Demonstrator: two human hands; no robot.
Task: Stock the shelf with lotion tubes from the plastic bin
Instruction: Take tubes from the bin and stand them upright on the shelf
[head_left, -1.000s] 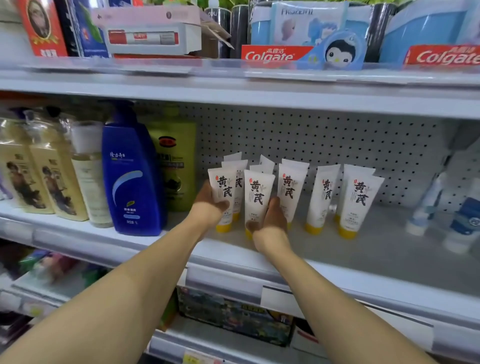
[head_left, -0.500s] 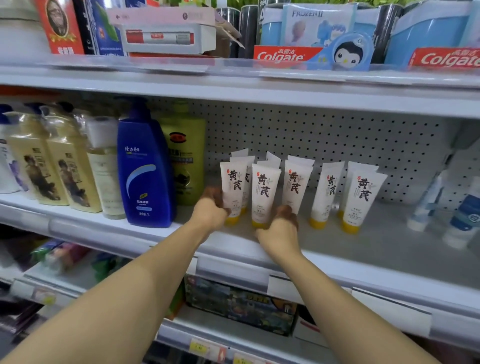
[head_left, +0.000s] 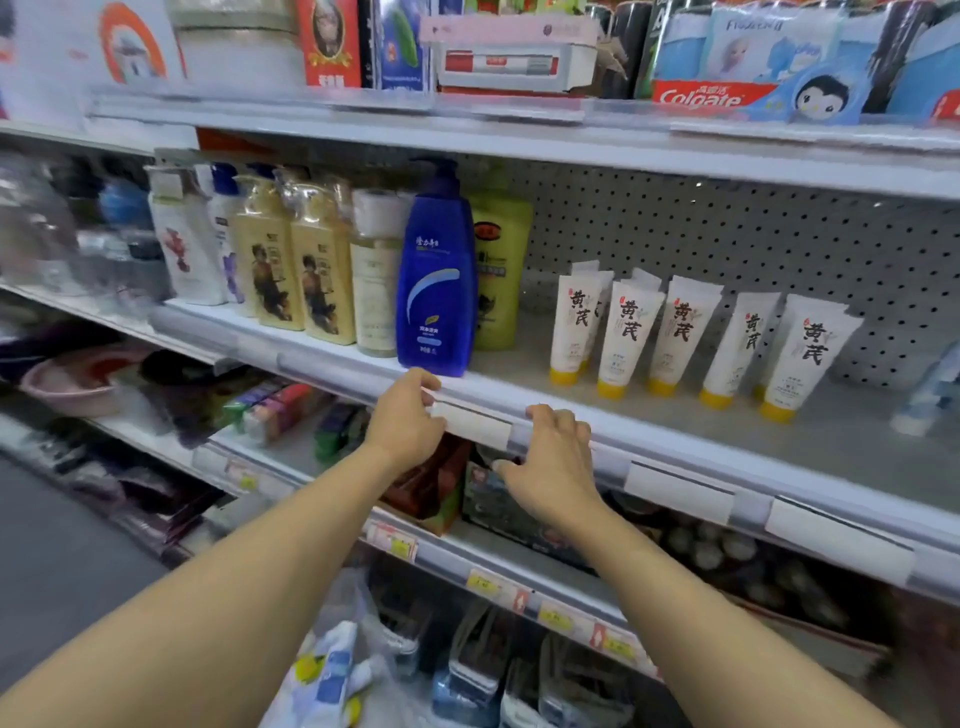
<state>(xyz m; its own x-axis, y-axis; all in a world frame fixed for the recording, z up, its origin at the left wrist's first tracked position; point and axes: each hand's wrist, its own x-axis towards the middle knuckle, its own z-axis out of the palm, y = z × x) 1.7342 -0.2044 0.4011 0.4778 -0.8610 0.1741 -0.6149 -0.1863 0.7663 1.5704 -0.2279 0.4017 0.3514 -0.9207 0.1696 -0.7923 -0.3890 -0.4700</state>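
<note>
Several white lotion tubes (head_left: 629, 340) with yellow caps and black characters stand cap-down in a row on the middle shelf (head_left: 810, 447), a few more tucked behind them. My left hand (head_left: 402, 421) and my right hand (head_left: 553, 465) hang in front of the shelf's front rail, fingers loosely curled, holding nothing. Both are well clear of the tubes, below and to their left. The plastic bin is not in view.
A tall blue pump bottle (head_left: 435, 291), a green bottle (head_left: 500, 265) and yellow shampoo bottles (head_left: 322, 280) crowd the shelf left of the tubes. Bare shelf lies in front of the tubes. Toothpaste boxes (head_left: 701, 98) sit above; packed goods fill the lower shelves (head_left: 498, 582).
Both hands let go of the front tubes and drew back off the shelf to its front rail. The view swung left and down.
</note>
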